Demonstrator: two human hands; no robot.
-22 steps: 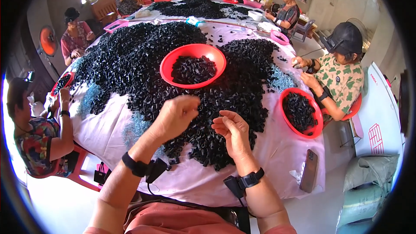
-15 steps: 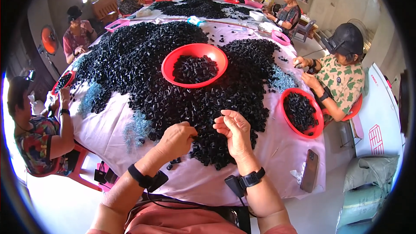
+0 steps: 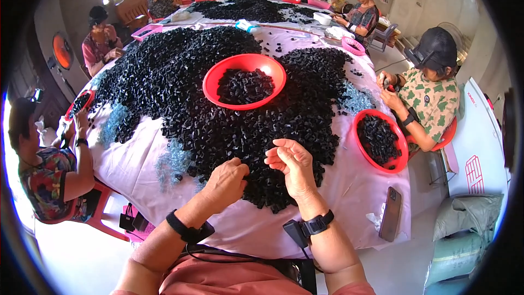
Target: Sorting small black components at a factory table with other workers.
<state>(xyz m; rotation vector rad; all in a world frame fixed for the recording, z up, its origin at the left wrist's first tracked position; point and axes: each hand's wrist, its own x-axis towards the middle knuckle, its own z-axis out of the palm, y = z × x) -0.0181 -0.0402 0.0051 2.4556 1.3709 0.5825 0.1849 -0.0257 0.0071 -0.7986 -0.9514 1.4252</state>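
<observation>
Over the near edge of a large pile of small black plastic pieces point(image 3: 180, 74), my two hands face each other, a small gap apart. My left hand point(image 3: 225, 183) is closed with its back up; its fingertips point at the pile, and whatever they pinch is hidden. My right hand point(image 3: 295, 168) is turned palm inward, its fingers curled and the thumb brought to them; anything between them is too small to make out. Beyond my hands, a red bowl point(image 3: 212, 96) partly filled with black pieces sits on the pile.
Clear bluish plastic strands point(image 3: 173, 164) lie left of my hands. To the right are another red bowl point(image 3: 404, 158) of black pieces and a phone point(image 3: 390, 216) on the pink cloth point(image 3: 349, 202). Co-workers sit around the table, the nearest right one point(image 3: 431, 90) in a patterned shirt.
My left hand has shifted slightly down and turned a little, and my right hand has moved slightly left. The co-worker on the right has brought their hands closer together.
</observation>
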